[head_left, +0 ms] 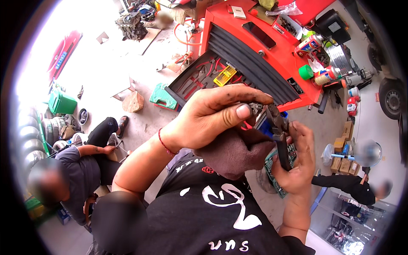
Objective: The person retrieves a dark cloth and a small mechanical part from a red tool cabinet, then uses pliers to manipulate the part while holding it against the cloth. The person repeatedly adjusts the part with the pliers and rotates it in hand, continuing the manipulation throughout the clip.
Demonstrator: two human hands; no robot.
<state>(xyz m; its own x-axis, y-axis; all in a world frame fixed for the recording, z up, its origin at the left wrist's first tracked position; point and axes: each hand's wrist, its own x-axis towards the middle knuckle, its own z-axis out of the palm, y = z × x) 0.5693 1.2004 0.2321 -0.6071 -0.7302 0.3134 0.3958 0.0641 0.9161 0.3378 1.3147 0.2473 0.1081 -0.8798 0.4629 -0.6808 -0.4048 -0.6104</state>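
Note:
My left hand (212, 112) is closed over a brown cloth (238, 153) that hangs down in front of my chest. Its fingers reach forward to the head of a dark metal tool that looks like a pair of pliers (282, 146). My right hand (299, 157) grips the pliers by a black handle, with the thumb along it. A bit of red shows between the left thumb and the cloth; what it belongs to is hidden. Just beyond my hands, an open drawer (180, 91) holds several red-handled tools and a yellow case (225, 75).
The drawer belongs to a red tool cabinet (280, 72), topped with a phone (259, 35) and spray cans (326, 75). A green case (163, 97) and a wood block (133, 102) are on the floor. One person (91, 170) sits left; another (352, 187) is at right.

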